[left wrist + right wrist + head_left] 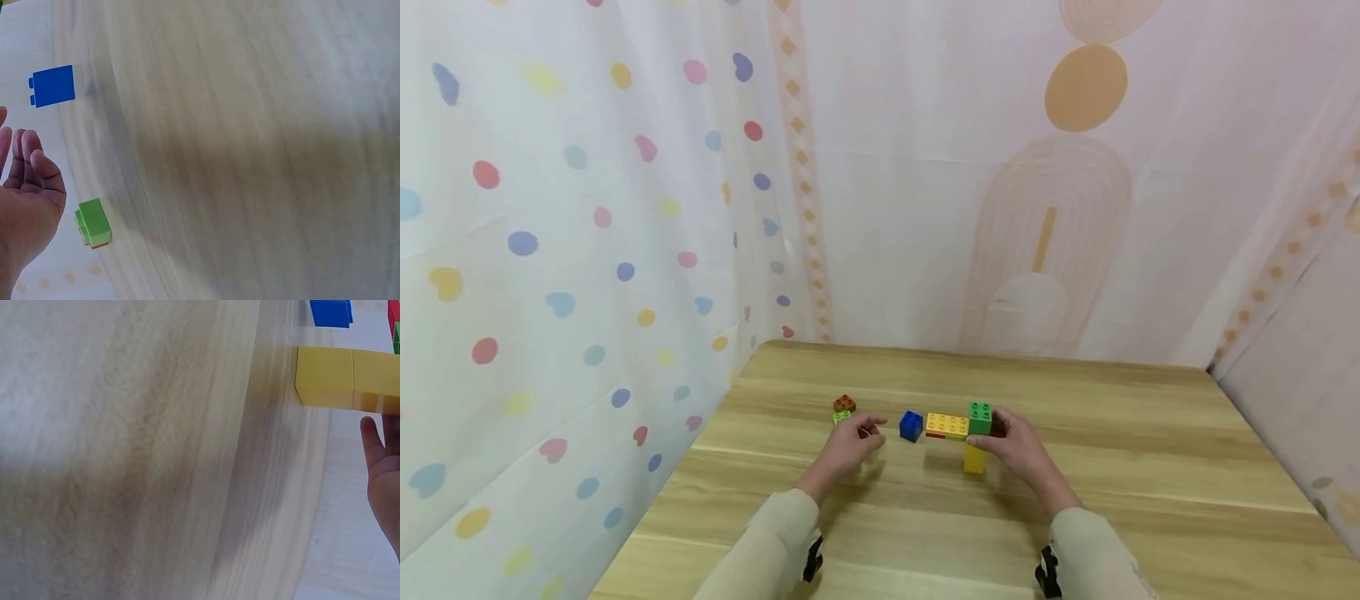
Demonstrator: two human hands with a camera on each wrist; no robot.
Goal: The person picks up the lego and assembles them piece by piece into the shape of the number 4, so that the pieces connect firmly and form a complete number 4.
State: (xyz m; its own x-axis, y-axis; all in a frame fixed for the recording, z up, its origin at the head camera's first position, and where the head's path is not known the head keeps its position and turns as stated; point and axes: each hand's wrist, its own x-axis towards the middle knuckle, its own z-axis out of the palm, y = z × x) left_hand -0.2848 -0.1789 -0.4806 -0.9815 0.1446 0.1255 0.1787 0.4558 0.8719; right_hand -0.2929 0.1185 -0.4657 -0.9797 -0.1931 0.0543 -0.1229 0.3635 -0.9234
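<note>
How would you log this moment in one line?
right hand: fingers grip yellow-green-red plastic brick assembly; left hand: holding nothing; blue square plastic brick: on wooden table, between hands

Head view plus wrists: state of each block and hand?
Left hand: empty, loosely curled.
Right hand: gripping the green block.
Green block: studs up, held.
Yellow blocks: stacked upright.
Long yellow block: level, studs up.
Red piece: beneath the long yellow block, mostly hidden.
Blue block: upright, studs up, untouched.
Lime block: studs up, partly behind left hand.
Brown piece: studs up, untouched.
</note>
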